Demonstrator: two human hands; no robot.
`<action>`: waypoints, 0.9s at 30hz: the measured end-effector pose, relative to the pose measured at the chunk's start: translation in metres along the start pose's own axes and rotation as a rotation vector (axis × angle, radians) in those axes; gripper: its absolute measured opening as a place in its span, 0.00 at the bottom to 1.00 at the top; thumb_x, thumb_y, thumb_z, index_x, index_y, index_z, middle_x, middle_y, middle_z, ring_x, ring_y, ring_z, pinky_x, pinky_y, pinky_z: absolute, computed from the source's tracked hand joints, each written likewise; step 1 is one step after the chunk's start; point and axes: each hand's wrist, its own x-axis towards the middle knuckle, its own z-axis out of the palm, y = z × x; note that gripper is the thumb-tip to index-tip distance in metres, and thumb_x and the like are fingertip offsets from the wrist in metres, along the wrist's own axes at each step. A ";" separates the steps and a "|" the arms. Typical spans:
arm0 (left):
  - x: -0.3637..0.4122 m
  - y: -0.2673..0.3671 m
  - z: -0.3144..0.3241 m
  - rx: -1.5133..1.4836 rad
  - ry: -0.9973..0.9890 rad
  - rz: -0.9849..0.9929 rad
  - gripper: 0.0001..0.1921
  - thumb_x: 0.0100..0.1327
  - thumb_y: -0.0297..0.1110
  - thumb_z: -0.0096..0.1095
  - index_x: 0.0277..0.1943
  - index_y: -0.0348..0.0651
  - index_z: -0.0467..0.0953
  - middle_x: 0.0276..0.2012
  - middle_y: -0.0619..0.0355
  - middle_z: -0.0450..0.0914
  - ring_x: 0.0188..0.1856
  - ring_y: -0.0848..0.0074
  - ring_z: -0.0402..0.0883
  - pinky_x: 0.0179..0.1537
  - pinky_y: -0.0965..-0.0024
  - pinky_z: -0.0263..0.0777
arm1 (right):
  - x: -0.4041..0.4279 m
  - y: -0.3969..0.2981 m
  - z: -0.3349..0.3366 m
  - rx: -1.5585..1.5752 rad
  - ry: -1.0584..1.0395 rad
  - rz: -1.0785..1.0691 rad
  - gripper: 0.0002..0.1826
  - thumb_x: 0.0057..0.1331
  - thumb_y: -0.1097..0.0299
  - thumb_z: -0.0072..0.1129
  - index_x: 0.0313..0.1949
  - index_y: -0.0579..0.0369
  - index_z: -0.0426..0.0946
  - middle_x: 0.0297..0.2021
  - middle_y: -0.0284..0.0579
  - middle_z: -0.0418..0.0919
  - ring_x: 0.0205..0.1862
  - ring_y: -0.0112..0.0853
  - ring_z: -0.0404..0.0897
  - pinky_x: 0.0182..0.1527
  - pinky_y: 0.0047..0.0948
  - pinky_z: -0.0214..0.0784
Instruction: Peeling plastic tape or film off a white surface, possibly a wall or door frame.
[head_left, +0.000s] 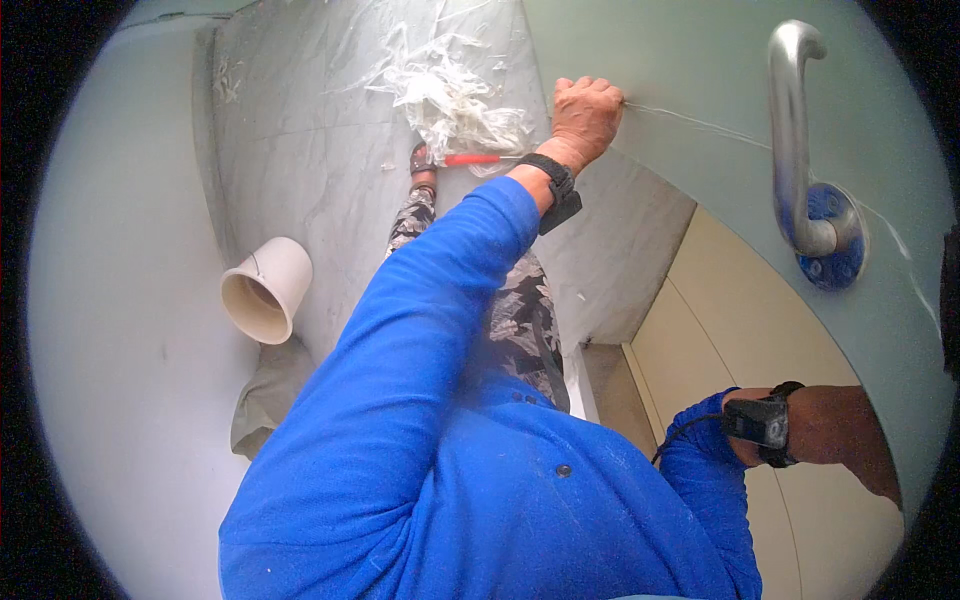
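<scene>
My left hand (589, 112), at the end of a blue sleeve, is closed in a fist against a pale green door panel (697, 67). From its fingers a thin strand of clear plastic film (694, 122) runs right across the panel, passing behind a curved metal pull handle (787, 142). My right hand (870, 439) is at the lower right, beyond the panel's curved edge; its fingers are hidden behind that edge. A heap of crumpled clear plastic film (457, 105) lies on the floor, touching or close to a red-handled tool (472, 160) with a thin shaft.
A white plastic bucket (281, 274) with a wire bail is at the left, near a grey-green cloth or bag (270, 390). My sandalled foot (422, 161) stands on the grey marbled floor (292, 150) beside the film heap. Cream panels (720, 300) stand at the right, and a pale wall at the left.
</scene>
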 end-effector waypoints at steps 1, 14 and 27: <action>0.001 0.000 0.001 0.000 0.001 0.008 0.04 0.56 0.36 0.61 0.29 0.50 0.79 0.29 0.62 0.79 0.37 0.69 0.78 0.40 0.62 0.64 | -0.001 0.001 0.001 0.004 -0.003 0.004 0.42 0.48 0.41 0.67 0.49 0.66 0.66 0.38 0.55 0.76 0.37 0.48 0.80 0.35 0.44 0.75; 0.004 -0.021 -0.001 -0.283 -0.109 0.145 0.03 0.55 0.31 0.58 0.28 0.45 0.74 0.28 0.59 0.76 0.36 0.64 0.76 0.38 0.63 0.71 | -0.006 0.014 0.006 -0.005 -0.010 0.008 0.39 0.49 0.42 0.67 0.47 0.64 0.68 0.38 0.54 0.77 0.37 0.47 0.81 0.35 0.43 0.74; 0.000 -0.019 -0.019 -0.422 -0.060 0.037 0.07 0.56 0.29 0.64 0.38 0.43 0.80 0.36 0.55 0.79 0.42 0.61 0.79 0.42 0.64 0.74 | -0.011 0.022 0.012 -0.026 -0.010 0.009 0.36 0.50 0.44 0.66 0.45 0.63 0.69 0.37 0.52 0.77 0.37 0.46 0.81 0.35 0.42 0.74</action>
